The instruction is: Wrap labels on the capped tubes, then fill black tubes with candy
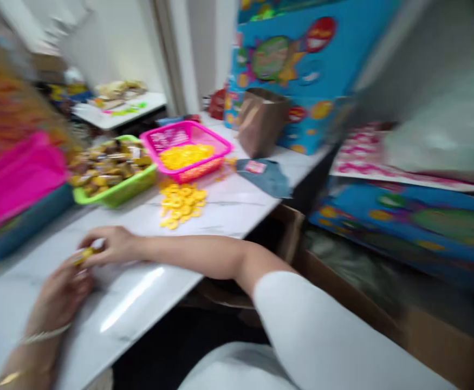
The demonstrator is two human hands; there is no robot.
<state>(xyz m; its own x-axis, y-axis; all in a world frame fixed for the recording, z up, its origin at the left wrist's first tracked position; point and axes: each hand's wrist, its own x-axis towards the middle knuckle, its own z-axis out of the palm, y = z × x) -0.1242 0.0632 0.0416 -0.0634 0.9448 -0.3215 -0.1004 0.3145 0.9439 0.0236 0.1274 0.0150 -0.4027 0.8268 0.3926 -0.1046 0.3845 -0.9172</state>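
My left hand (64,287), with bracelets on its wrist, is closed at the near left of the white table. My right hand (115,245) reaches across from the right and meets it, fingers pinched. Between the fingertips of both hands is a small yellow object (85,253) with a pale, shiny end; blur hides its exact kind. Beyond the right forearm lies a loose pile of yellow rings (182,205). Behind that, a pink basket (225,146) holds more yellow pieces. To its left a green basket (117,197) is heaped with small yellow-and-brown items, some of them shiny.
Pink and blue trays (17,173) stand at the left edge. A brown paper bag (261,122) and a grey-blue cloth-like piece (267,179) lie toward the table's right end. Blue printed boxes (285,70) rise behind. An open cardboard box (293,227) sits below the right edge.
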